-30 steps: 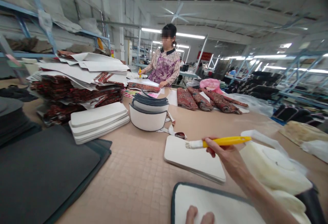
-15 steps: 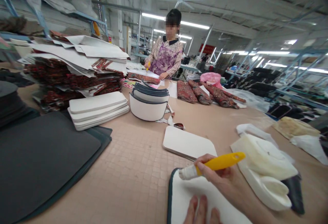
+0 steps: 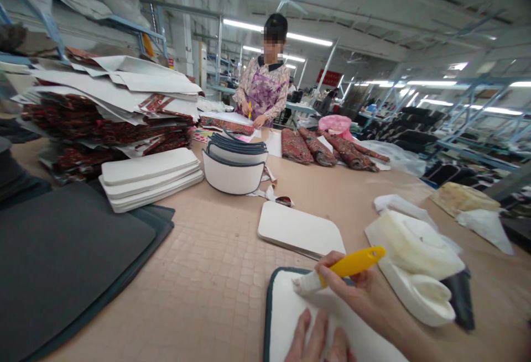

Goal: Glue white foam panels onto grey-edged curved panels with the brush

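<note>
My right hand is closed round a yellow-handled brush whose white bristles touch the top edge of a white panel with a dark rim lying in front of me. My left hand lies flat on that panel with fingers stretched out, only the fingers showing at the bottom edge. Just beyond lies a plain white rounded board. To the right of my right hand sits a white container of glue.
A person in a patterned apron works at the far end of the tan table. White boards are stacked on dark sheets at left, beside piles of red patterned fabric. Curved white pieces and fabric rolls lie mid-table.
My right hand has brought the brush down from above the plain board onto the dark-rimmed panel. My left hand's fingers have slid further onto the panel. The view has tilted down.
</note>
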The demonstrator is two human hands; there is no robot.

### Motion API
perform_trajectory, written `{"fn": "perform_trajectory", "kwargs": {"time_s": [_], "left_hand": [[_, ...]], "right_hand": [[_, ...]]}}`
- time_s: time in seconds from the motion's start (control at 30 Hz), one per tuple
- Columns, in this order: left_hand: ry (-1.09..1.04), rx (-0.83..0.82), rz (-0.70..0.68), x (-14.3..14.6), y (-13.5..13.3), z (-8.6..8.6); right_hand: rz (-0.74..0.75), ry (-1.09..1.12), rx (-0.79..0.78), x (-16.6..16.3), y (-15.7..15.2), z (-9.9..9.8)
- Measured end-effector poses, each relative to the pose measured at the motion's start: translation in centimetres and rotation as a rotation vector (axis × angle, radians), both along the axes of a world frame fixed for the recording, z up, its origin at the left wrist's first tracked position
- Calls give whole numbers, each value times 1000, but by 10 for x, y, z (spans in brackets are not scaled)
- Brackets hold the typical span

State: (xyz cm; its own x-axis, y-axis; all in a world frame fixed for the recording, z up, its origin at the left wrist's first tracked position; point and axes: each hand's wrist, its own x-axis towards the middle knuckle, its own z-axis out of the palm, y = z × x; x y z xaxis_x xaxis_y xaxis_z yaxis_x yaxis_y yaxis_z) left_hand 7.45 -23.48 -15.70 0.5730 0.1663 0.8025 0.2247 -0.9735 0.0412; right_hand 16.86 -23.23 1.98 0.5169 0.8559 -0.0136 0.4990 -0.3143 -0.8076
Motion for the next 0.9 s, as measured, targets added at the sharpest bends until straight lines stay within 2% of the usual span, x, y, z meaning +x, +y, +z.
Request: {"fn": "perform_trajectory", "kwargs": {"time_s": [0.07, 0.2, 0.5, 0.63, 0.7, 0.77, 0.8, 0.9], "left_hand": [[40, 52, -58, -10, 8, 15], [-35, 121, -149, -24, 26, 35], [126, 131, -289, -48, 55, 60], [166, 142, -343, -49, 63, 66], [202, 147, -367, -48, 65, 77], [276, 76, -413, -50, 67, 98], [344, -16, -440, -52, 68, 113], [631, -502, -511, -56, 79, 159]], "right_hand": [[-40, -13, -13, 10, -12, 1], [-115, -64, 8, 30, -40, 3], [-353, -69, 89, 68, -101, 3], [-447, -43, 105, 82, -121, 0], [-473, -57, 84, 86, -129, 1], [-488, -91, 68, 85, -136, 6], [-510, -118, 76, 81, -139, 9], [-522, -143, 86, 53, -138, 18]]}}
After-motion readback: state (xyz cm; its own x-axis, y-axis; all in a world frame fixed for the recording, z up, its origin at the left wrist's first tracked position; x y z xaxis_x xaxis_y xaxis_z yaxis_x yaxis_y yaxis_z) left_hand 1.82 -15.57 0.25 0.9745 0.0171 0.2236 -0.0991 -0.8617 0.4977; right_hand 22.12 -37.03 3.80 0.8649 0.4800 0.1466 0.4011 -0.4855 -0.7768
